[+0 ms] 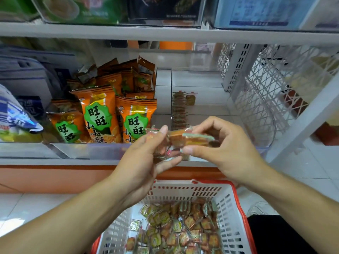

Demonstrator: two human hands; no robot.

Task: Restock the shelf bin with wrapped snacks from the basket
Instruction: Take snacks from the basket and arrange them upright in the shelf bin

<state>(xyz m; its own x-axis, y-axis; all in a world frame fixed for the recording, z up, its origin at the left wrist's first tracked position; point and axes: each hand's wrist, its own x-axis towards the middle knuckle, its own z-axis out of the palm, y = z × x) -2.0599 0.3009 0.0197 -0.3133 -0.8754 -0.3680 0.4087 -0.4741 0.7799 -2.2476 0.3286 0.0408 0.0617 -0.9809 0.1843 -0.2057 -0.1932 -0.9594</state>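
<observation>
The big white shelf (165, 36) fills the top of the view. On it sits a clear shelf bin (264, 125), and it is mostly bare inside. Only one thin row of small snacks (178, 110) stands along its left wall. Next to it on the left is another bin packed with orange snack bags (134, 119).

Down low, near the person, is a white basket (233, 208) with a red rim. It holds a heap of little wrapped snacks (181, 230).

Both hands are up between the basket and the shelf, right at the front edge of the clear bin. The left hand (145, 158) has its grip curled around a small bunch of wrapped snacks (165, 145). The right hand (227, 145) pinches a short stack of snacks (192, 139) between thumb and fingers. The two hands touch at the snacks, so it looks like the stack is being tidied or passed across.

The stack lies sideways, with its long side going left to right. The row in the bin runs front to back. The bin's open space is just behind and a bit above the right hand, so that hand is nearer. I think the stack needs turning to line up with the row, then a short push forward over the front edge.
</observation>
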